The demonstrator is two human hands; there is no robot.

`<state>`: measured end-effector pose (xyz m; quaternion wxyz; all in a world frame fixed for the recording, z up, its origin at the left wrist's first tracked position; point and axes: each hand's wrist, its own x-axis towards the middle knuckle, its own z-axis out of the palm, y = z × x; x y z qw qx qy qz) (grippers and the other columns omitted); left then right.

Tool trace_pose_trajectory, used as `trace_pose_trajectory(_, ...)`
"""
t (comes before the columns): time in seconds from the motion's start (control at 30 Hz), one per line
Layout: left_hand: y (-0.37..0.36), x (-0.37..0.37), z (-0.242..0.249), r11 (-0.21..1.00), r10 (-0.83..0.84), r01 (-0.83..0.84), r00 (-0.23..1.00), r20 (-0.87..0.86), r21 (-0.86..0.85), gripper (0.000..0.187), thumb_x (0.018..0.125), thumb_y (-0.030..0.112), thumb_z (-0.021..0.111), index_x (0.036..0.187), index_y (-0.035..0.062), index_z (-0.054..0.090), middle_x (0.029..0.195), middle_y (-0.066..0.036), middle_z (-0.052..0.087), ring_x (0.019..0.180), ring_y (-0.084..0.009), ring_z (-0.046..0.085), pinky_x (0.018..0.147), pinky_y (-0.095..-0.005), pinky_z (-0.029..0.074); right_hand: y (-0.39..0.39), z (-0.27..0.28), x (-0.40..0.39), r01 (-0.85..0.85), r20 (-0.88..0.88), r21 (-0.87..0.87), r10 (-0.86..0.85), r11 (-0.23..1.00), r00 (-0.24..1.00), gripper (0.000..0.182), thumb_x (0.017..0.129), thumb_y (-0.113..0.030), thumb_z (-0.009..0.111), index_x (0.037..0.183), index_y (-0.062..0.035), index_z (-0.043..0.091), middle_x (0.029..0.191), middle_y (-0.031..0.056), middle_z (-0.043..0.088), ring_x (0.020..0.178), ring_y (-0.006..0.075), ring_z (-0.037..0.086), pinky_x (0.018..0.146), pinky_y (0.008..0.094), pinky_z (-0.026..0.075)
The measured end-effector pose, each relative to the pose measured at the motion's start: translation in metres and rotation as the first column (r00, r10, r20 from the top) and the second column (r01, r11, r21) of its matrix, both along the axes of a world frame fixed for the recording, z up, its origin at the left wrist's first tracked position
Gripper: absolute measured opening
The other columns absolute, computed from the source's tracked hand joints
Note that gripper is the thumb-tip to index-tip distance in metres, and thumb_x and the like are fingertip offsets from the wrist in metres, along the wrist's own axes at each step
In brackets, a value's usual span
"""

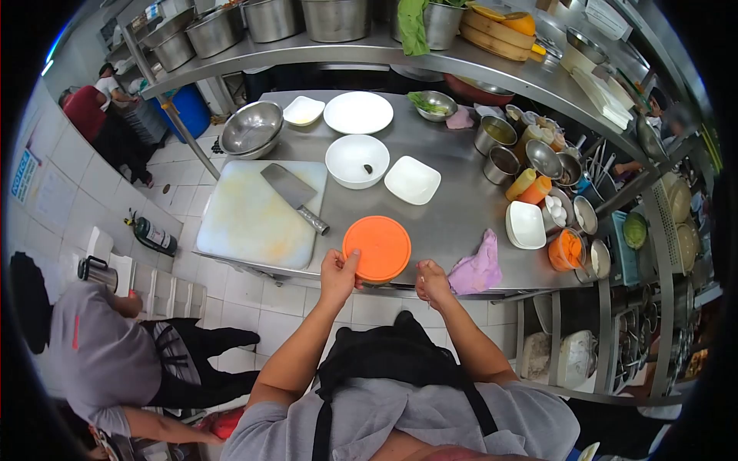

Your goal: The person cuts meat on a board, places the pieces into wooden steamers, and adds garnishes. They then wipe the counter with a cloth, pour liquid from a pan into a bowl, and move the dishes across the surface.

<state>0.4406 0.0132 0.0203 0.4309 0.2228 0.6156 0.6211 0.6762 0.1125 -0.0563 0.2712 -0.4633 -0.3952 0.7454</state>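
Note:
An orange round lid [377,248] lies at the front edge of the steel table, and my left hand [339,276] grips its left rim between thumb and fingers. To the right of the lid, my right hand [433,283] is closed; what it holds, if anything, is too small to make out. Just beside it lies a crumpled pink cloth [475,265]. Behind the lid are a white round bowl [357,157] with a small dark piece inside and a white square bowl [413,180]. A cleaver [288,187] rests on the white cutting board [257,223] at the left.
Steel bowls [252,127] and a white oval plate [358,113] stand toward the back. Sauce bottles [536,190], pots and containers crowd the right side. A steel shelf [330,52] with pots crosses above. A co-worker in grey [104,357] stands at the left.

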Motion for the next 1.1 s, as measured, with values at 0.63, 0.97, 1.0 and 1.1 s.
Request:
trace_pose_trajectory(0.63,0.005,0.013,-0.004,0.997,0.081,-0.082,0.995,-0.053,-0.004,0.028,0.101,0.028,0.068,0.092,0.0077,0.052,0.074,-0.009,0.066,0.049,-0.0135,0.061,0.038,-0.0273,0.051,0.141,-0.012,-0.032,-0.198,0.066,-0.033,0.2,0.98,0.977,0.047,0.103,-0.033,0.063,0.136,-0.006,0.044,0.09,0.0102,0.067,0.053,0.0113,0.05,0.045,0.0282,0.041)
trace_pose_trajectory(0.97,0.006,0.01,-0.001,0.997,0.077,-0.078,0.997,-0.021,-0.013,0.026,0.101,0.028,0.068,0.095,0.0081,0.052,0.075,-0.01,0.066,0.048,-0.015,0.061,0.039,-0.0285,0.05,0.205,-0.027,-0.068,0.13,-0.139,-0.194,-0.158,0.972,0.978,0.039,0.103,-0.029,0.054,0.124,0.0028,0.051,0.094,0.019,0.074,0.054,0.017,0.054,0.047,0.0353,0.044)
trace_pose_trajectory(1.0,0.005,0.01,-0.002,0.997,0.074,-0.074,0.997,-0.013,-0.01,0.026,0.101,0.027,0.068,0.094,0.008,0.052,0.075,-0.01,0.066,0.048,-0.0151,0.061,0.039,-0.0286,0.05,0.211,-0.027,-0.062,0.141,-0.106,-0.184,-0.162,0.973,0.981,0.033,0.102,-0.025,0.052,0.121,0.002,0.054,0.091,0.0173,0.073,0.056,0.0165,0.054,0.048,0.0349,0.045)
trace_pose_trajectory(1.1,0.006,0.01,-0.002,0.997,0.071,-0.071,0.997,-0.004,-0.008,0.027,0.101,0.027,0.068,0.094,0.0077,0.052,0.075,-0.01,0.066,0.047,-0.0152,0.061,0.039,-0.0288,0.05,0.227,-0.027,-0.033,0.177,-0.049,-0.16,-0.187,0.971,0.981,0.025,0.1,-0.02,0.052,0.113,0.0015,0.059,0.086,0.0146,0.072,0.057,0.0159,0.054,0.05,0.035,0.045)
